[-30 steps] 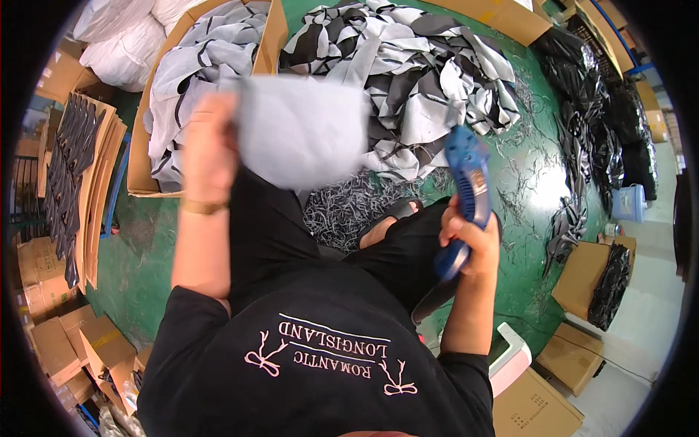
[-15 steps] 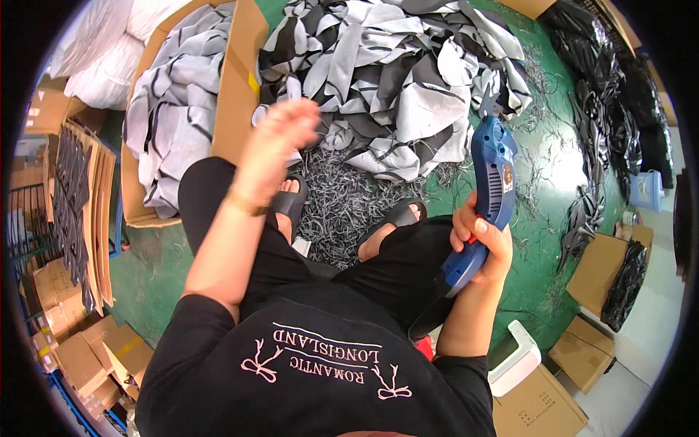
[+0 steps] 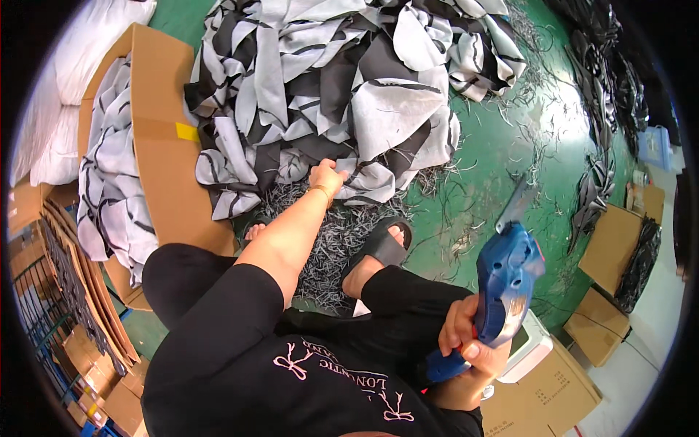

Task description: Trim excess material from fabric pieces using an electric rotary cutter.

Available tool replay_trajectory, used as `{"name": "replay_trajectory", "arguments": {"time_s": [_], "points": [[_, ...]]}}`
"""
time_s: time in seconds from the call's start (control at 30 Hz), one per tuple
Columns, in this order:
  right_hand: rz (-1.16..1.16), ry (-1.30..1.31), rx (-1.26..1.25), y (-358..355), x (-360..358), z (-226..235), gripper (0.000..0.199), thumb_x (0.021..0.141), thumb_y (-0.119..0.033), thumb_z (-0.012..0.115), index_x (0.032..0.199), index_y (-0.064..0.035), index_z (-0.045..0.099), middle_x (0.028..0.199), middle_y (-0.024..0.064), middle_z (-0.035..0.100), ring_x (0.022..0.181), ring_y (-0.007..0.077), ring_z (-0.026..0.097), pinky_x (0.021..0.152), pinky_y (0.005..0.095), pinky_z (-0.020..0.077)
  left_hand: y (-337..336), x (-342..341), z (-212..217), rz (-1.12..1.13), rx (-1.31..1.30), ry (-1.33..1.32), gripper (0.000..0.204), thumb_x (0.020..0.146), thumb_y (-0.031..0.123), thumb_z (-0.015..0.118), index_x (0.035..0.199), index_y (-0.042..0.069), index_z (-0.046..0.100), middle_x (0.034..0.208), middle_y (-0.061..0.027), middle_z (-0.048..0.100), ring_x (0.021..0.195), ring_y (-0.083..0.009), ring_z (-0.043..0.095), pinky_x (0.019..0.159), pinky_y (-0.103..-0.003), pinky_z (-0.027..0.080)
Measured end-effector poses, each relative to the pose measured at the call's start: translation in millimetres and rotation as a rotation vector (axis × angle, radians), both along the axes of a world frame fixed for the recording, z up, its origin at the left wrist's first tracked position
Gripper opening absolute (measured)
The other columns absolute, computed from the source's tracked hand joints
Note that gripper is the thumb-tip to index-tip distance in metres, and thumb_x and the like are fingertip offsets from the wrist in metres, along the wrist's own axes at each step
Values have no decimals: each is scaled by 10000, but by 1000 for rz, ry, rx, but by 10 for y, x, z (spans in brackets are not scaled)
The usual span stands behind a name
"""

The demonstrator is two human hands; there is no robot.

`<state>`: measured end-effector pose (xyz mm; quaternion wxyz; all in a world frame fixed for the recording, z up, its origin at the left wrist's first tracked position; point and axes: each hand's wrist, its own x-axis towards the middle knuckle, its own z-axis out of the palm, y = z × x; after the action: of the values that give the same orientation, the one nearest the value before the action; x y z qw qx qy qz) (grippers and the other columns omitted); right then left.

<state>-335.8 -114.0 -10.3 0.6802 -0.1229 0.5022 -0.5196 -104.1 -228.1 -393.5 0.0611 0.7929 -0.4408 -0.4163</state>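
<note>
My left hand reaches forward to the near edge of a big pile of grey-and-black fabric pieces. Its fingers are closed at the edge of a grey fabric piece; the fingertips are partly hidden. In my right hand, held over my right thigh, are blue electric scissors. Their metal blade points away from me, over the floor and apart from the fabric. The fingers wrap round the handle.
An open cardboard box full of similar fabric stands at the left. Thin fabric trimmings cover the green floor between my feet. Black plastic bags lie at the far right. A white box-shaped object sits beside my right arm.
My left hand has gone from in the air beside the box forward and down to the fabric. My right hand has lowered the electric scissors toward me. The view has shifted.
</note>
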Motion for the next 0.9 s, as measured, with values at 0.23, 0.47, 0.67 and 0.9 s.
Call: {"name": "replay_trajectory", "arguments": {"time_s": [0.23,0.47,0.67,0.9], "points": [[16,-36,-23,-26,21,-43,549,615,-115,808,1005,91,482,625,60,465,553,166,492,446,287,455,-24,27,963,-784,-312,30,237,711,353,752,709,124,689,883,-55,623,858,-223,571,779,-351,458],[115,6,-93,34,178,7,572,631,-181,794,1055,58,493,669,45,463,596,148,495,461,267,433,-32,339,1662,-263,26,818,235,940,241,540,838,38,602,864,-80,675,784,-136,655,695,-269,495],[176,91,-197,166,281,-7,509,714,-153,751,1099,62,498,711,54,490,635,141,503,529,274,445,516,722,1562,335,-28,736,422,952,397,496,733,42,555,906,-140,689,819,-212,682,665,-287,495],[160,68,-224,269,290,10,514,714,-153,745,1105,66,493,702,49,483,630,138,492,534,273,441,1134,962,680,-62,194,279,537,835,565,587,723,40,600,570,-18,472,436,-154,414,407,-322,321]]}}
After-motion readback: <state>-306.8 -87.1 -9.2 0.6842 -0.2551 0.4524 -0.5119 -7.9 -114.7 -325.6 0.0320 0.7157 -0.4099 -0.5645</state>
